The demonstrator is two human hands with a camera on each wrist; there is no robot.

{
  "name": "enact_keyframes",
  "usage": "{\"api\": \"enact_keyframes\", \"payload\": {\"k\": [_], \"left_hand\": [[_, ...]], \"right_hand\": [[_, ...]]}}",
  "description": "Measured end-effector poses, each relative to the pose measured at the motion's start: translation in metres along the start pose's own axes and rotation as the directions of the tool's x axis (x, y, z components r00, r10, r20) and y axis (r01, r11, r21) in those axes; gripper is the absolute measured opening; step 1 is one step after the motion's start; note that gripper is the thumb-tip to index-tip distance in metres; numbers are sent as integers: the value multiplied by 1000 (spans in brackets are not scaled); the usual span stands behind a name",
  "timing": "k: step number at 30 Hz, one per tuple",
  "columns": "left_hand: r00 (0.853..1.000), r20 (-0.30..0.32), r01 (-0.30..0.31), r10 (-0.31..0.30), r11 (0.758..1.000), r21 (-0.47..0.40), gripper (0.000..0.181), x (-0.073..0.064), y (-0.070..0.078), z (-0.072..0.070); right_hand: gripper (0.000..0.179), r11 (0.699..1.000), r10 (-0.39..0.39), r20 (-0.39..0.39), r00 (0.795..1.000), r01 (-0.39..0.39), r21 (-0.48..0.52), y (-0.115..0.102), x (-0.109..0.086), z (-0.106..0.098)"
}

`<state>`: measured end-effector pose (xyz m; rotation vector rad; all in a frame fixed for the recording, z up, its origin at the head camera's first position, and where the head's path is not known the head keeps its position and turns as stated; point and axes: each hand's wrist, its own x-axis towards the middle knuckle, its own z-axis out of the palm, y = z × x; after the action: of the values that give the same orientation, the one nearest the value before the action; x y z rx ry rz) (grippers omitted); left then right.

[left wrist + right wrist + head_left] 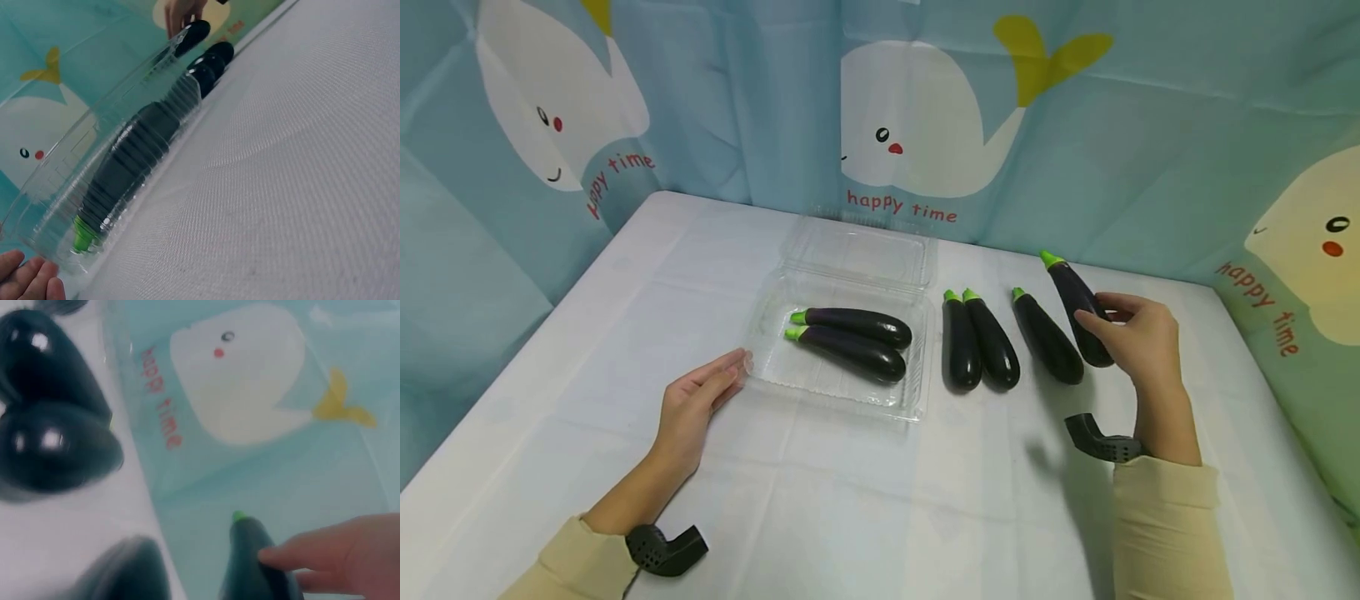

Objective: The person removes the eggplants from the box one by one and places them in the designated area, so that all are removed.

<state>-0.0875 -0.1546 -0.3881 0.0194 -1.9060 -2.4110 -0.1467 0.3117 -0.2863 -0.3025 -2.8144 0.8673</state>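
My right hand [1138,337] pinches a dark eggplant [1078,304] with a green stem end between thumb and fingers. In the left wrist view this eggplant is raised above the table; in the right wrist view only its upper part shows. Close to its left lies another eggplant [1047,337]. My left hand [696,408] touches the front left edge of a clear plastic box [775,367] with its fingertips; its thumb lies beside the fingers. Inside the box, two eggplants [857,327] lie side by side, stem ends to the left. The box's clear lid [857,250] is folded back.
Two more eggplants [962,342] lie together just right of the box. A white cloth [850,517] covers the table. Behind the table hangs a blue curtain [760,100] with whale prints. Black wrist mounts [666,550] sit on both wrists.
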Motion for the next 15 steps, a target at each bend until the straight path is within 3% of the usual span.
{"api": "enact_keyframes", "payload": {"k": [15], "left_hand": [[1000,-10,2,-2,1000,4,39,-1,2,0]], "right_hand": [[54,998,58,103,993,-56,-23,32,16,12]]}}
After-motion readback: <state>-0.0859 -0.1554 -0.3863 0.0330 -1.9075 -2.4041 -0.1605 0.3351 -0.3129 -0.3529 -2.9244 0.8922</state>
